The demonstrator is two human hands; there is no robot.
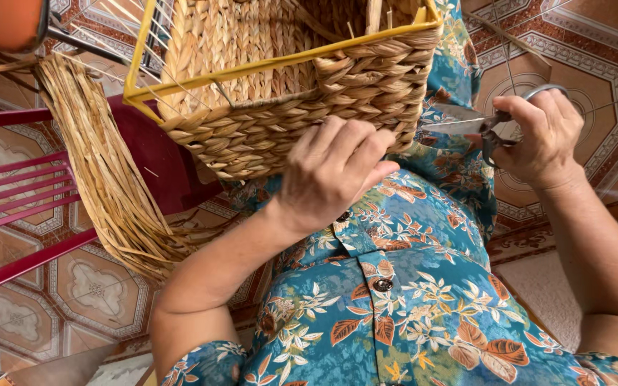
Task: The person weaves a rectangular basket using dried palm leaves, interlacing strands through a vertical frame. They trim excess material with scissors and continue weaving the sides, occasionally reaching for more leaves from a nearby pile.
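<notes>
A woven straw basket (pixel 287 86) with a yellow metal frame (pixel 252 68) rests on my lap, its braided wall facing me. My left hand (pixel 334 168) presses against the basket's lower woven edge, fingers curled on the braid. My right hand (pixel 541 136) is to the right of the basket and grips a pair of scissors (pixel 466 125), whose blades point left toward the basket's corner. My blue floral dress (pixel 409 286) fills the lower middle.
A thick bundle of loose straw strands (pixel 101 171) hangs over a dark red plastic chair (pixel 30 193) at the left. Patterned floor tiles (pixel 87 293) lie all around. An orange object (pixel 5 21) sits at the top left corner.
</notes>
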